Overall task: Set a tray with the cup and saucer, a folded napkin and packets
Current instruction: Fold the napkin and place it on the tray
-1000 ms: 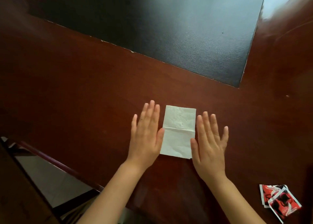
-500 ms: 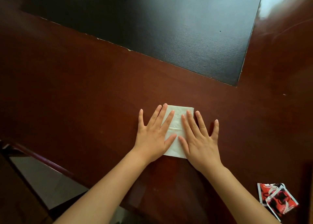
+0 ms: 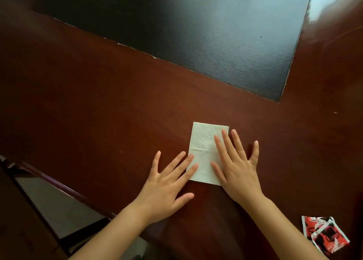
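Both hands flat — left hand [image 3: 167,189], right hand [image 3: 238,167] — flanking and overlapping the napkin [image 3: 203,147].

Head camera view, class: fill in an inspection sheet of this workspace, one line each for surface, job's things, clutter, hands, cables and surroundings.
Surface: glossy dark red wooden table with a black inset panel, its edge chipped in places.
Job's things: white folded napkin flat on the wood; red packets overlapping at the near right. No tray, cup or saucer in view.
Clutter: nothing seen.
Hands: left hand flat, fingers spread, fingertips on the napkin's left edge; right hand flat, pressing the napkin's right side. Neither grips anything.
Cables: nothing seen.
Surroundings: pale floor below the table's near edge.
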Demonstrator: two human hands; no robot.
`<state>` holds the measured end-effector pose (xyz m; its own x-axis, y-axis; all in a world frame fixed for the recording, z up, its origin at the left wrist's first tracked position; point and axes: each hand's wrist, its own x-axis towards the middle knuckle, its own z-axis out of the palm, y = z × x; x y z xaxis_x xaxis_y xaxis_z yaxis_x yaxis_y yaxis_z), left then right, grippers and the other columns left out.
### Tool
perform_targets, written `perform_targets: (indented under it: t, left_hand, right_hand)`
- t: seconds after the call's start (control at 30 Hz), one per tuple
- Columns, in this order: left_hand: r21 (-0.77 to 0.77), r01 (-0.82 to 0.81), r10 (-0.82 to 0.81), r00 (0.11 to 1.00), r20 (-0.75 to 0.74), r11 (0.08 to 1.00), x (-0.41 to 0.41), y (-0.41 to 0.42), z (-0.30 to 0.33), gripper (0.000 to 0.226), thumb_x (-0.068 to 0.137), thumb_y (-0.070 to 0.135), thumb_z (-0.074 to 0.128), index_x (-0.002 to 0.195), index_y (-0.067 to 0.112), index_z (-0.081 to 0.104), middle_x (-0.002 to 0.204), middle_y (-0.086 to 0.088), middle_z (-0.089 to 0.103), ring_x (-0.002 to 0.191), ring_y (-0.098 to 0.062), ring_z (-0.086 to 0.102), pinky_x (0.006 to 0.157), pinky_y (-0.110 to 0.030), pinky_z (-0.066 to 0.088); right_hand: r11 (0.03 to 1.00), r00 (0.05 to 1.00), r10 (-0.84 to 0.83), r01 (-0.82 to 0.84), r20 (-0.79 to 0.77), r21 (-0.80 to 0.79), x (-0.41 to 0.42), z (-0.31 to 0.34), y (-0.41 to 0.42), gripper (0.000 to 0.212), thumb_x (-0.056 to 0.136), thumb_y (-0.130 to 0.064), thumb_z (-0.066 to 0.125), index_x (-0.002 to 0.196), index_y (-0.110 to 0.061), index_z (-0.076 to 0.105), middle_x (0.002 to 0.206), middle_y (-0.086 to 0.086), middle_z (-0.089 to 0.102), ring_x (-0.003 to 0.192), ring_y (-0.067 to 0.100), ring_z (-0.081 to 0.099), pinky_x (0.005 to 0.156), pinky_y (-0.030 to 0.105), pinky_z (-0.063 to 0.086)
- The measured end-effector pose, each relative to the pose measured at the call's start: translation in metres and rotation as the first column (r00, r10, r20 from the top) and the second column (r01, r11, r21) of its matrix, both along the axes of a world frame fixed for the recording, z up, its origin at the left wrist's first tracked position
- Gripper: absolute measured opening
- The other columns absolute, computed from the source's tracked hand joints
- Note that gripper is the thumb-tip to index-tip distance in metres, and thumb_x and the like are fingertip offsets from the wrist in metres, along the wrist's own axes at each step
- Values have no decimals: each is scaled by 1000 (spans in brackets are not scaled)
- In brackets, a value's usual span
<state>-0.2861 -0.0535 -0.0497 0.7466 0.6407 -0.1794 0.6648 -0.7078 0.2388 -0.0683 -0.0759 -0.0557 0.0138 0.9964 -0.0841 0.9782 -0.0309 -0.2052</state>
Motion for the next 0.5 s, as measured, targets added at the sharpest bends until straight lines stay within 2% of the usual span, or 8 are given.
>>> perform_targets:
  t: [0.07, 0.13, 0.2, 0.27, 0.37, 0.5]
  left_hand:
    - [-2, -5, 5, 999, 44, 1000, -4, 1, 2, 66, 90, 55, 37, 146, 21, 25, 155, 1, 22, 144, -15, 14, 111, -58, 3]
    - [-1, -22, 22, 994, 107, 1000, -4, 4, 3, 65, 87, 50, 45, 143, 18, 33, 151, 0, 32, 142, -13, 21, 114, -58, 7]
    - [-2, -33, 33, 984, 173, 999, -1, 9, 3, 60, 84, 46, 53, 136, 16, 45, 145, -1, 44, 139, -13, 29, 113, -57, 13]
    - [-7, -48, 48, 975, 218, 999, 4, 15, 3, 57, 80, 44, 58, 129, 16, 53, 137, -2, 53, 136, -14, 36, 112, -55, 13]
    - [-13, -68, 69, 969, 238, 998, 9, 22, 3, 61, 73, 48, 61, 126, 18, 52, 127, 1, 56, 130, -16, 43, 113, -54, 6]
    - [-42, -87, 95, 948, 302, 995, 17, 31, 5, 49, 68, 44, 63, 112, 23, 57, 130, 3, 54, 131, -14, 39, 115, -52, -2]
  right_hand:
    - [991, 992, 111, -105, -68, 89, 6, 2, -8, 57, 89, -47, 39, 140, -22, 31, 152, 4, 24, 143, 21, 9, 111, 59, -2]
    - [963, 971, 222, -204, -86, 177, 12, 2, -19, 47, 84, -46, 52, 125, -23, 52, 144, 5, 42, 141, 22, 21, 112, 60, 7]
    - [949, 966, 246, -223, -80, 225, 17, 0, -27, 37, 80, -45, 60, 109, -22, 65, 131, 4, 57, 134, 21, 34, 111, 60, 14]
    - [947, 972, 222, -195, -80, 257, 17, -1, -30, 28, 79, -41, 64, 99, -21, 69, 119, 2, 65, 126, 20, 46, 109, 60, 19]
    - [925, 975, 206, -166, -83, 342, 11, -3, -27, 12, 83, -29, 64, 88, -20, 70, 107, -2, 70, 110, 18, 59, 108, 59, 22]
    - [913, 976, 161, -90, -149, 398, 8, 1, -17, 9, 86, -20, 61, 82, -17, 69, 94, -5, 72, 101, 15, 64, 109, 56, 22]
